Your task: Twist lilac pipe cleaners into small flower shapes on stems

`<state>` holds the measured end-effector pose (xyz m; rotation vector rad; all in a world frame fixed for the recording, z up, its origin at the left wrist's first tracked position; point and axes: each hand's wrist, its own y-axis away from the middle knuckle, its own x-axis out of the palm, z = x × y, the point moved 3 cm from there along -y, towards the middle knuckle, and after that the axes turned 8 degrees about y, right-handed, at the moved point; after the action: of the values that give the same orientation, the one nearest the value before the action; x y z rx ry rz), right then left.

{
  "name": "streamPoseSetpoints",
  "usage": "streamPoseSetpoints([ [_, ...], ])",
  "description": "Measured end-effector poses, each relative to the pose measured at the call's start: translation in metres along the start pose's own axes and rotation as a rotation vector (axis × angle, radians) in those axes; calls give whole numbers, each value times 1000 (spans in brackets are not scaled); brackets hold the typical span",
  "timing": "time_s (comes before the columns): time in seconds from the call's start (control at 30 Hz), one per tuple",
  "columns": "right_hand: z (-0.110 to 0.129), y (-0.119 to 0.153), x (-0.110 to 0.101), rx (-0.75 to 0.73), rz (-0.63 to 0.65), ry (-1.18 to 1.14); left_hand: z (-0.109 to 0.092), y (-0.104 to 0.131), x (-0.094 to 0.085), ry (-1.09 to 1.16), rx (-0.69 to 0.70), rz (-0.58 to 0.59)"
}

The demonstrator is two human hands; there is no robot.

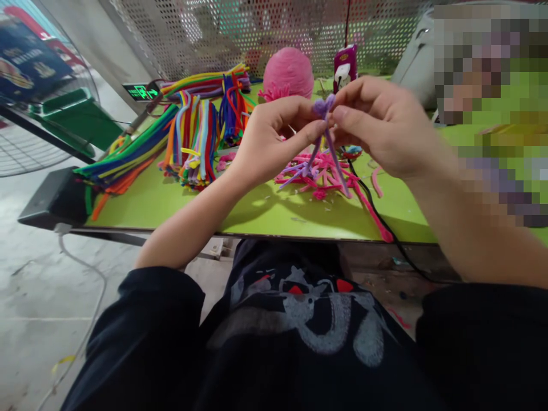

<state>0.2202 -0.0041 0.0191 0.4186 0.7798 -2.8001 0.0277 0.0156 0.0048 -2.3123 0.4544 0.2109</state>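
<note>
Between my two hands, above the green table, is a purple pipe-cleaner piece (324, 107) with a looped top and two loose ends hanging down. My left hand (285, 128) pinches it from the left, just under the loops. From the right, my right hand (374, 123) has its thumb and fingers closed at the piece's right side. Below them lies a pile of pink and purple pipe-cleaner pieces (319, 194), with one long pink stem (370, 211) reaching towards the front edge.
Bundles of coloured pipe cleaners (192, 142) lie at the left of the green table (274, 220). A pink ball (289, 71) and a purple box (346, 63) stand behind. A black cable (385, 228) crosses the front edge. A fan and green bin (77, 120) are far left.
</note>
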Motion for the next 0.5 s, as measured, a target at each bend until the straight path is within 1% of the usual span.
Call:
streamPoseSetpoints([
  [0.07,1,4,4,39,38,6,3,1,2,13,-7,-17],
  [0.13,6,6,5,22,50,50,6,0,2,30,-22,-16],
  [0.2,9,7,5,-22,34,107,8,-1,0,66,-17,-9],
  [0.37,11,5,4,-201,-22,178,11,-6,-4,243,16,24],
  [0.5,11,8,5,-202,-15,237,9,-6,-3,275,7,27],
])
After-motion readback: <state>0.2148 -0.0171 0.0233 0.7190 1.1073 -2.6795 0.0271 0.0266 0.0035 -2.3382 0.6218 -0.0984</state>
